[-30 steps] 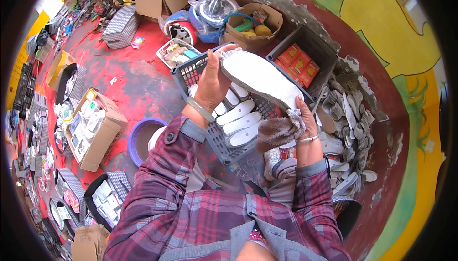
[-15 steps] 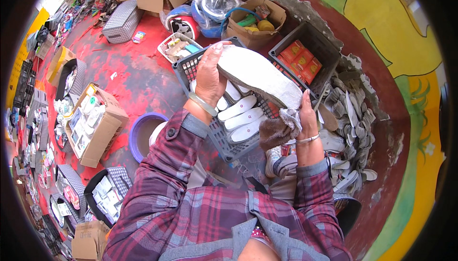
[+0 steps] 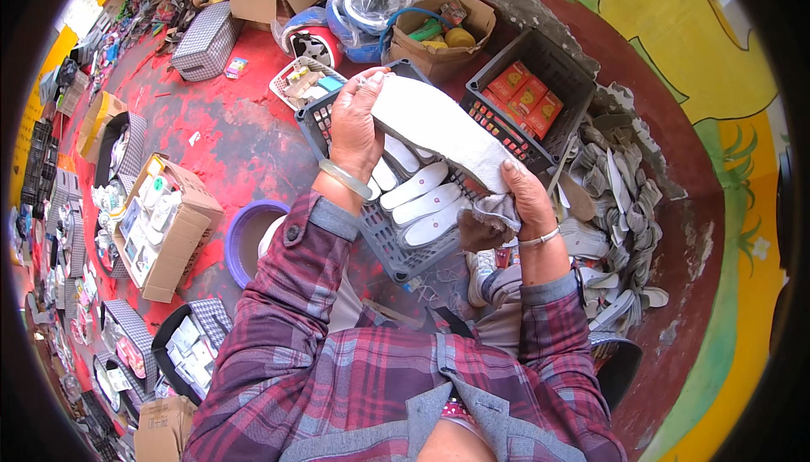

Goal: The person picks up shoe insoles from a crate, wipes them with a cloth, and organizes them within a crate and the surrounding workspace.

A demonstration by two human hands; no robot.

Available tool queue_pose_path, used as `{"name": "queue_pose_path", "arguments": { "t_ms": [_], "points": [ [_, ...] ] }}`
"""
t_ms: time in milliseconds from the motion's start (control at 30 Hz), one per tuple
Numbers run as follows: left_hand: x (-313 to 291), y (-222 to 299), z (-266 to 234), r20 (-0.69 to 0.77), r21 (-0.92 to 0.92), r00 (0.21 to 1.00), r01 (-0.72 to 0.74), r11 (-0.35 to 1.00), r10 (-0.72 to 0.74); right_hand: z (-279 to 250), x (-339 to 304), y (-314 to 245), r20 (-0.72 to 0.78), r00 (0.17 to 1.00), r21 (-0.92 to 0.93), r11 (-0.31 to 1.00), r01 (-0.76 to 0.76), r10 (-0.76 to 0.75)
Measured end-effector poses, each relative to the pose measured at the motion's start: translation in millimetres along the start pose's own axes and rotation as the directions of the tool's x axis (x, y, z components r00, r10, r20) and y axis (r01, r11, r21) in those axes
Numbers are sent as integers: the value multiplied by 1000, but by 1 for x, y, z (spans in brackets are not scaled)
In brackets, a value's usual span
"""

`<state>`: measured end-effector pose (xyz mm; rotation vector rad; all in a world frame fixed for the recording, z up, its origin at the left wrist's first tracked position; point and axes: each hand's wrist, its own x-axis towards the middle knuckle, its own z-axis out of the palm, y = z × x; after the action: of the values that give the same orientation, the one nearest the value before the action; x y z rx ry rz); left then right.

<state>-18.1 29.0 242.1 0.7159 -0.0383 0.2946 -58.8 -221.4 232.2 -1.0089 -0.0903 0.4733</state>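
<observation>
A white shoe insole with a grey edge is held up, tilted, between my two hands. My left hand is closed on its upper left end, the thumb along the edge. At the lower right end, my right hand pinches the insole with the thumb on top. A crumpled brown and grey cloth hangs from that same hand. Below the insole stands a dark plastic crate, where several white insoles lie side by side. The held insole hides part of the crate.
A black crate with red boxes stands at the far right, above a pile of grey insoles. Left are a purple basin and a cardboard box of packages. A small white basket and another cardboard box stand behind.
The insole has shifted a little to the left and tilted. My right hand has moved left and slightly up, its thumb now over the insole's end. Both hands keep their hold.
</observation>
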Motion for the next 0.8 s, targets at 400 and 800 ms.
{"name": "queue_pose_path", "arguments": {
  "t_ms": [400,800],
  "points": [
    [-3,-10,11,124,-337,951,308,890,-282,15,19,12,-47,994,18,995,100,-99],
    [-22,-36,13,-191,-271,928,264,926,-320,55,25,53,-144,931,-204,931,303,-335]
  ]
}}
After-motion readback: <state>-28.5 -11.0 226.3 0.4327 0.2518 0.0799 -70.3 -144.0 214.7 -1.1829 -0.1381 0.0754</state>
